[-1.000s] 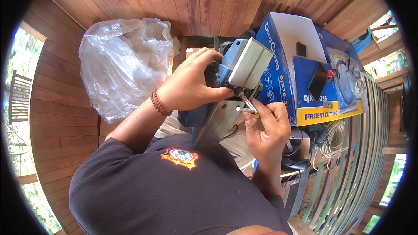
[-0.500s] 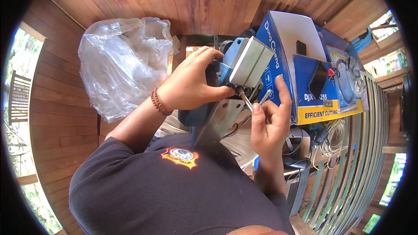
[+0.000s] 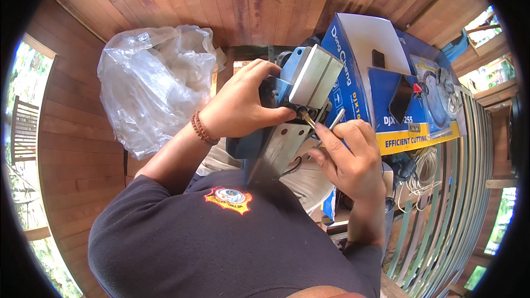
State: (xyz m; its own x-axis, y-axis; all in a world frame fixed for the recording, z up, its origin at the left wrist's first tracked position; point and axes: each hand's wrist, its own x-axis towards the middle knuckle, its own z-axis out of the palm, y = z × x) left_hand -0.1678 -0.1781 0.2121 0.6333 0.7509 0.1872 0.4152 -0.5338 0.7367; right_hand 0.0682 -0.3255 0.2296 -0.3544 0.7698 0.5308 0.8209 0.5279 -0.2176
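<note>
A blue electric planer (image 3: 294, 69) with bare metal sole plates (image 3: 317, 76) stands tilted in front of my body. My left hand (image 3: 243, 102) is wrapped over its left side, thumb near the dark slot between the two plates. A socket wrench (image 3: 307, 117) has its end at the bolts in that slot. Its metal handle (image 3: 338, 118) sticks up past my fingers. My right hand (image 3: 356, 157) grips the wrench with bent fingers, the index finger pressed along it; part of the wrench is hidden behind the fingers.
Clear plastic wrapping (image 3: 157, 88) lies to the left. To the right stands a blue, white and yellow box (image 3: 356, 38), with a black phone-like slab (image 3: 401, 99) on it. Coiled pale cord (image 3: 425, 168) hangs below, beside wooden slats (image 3: 441, 204).
My right hand has moved right and turned over, its raised index finger now down on the wrench. The wrench handle has turned a little. My left hand still holds the planer.
</note>
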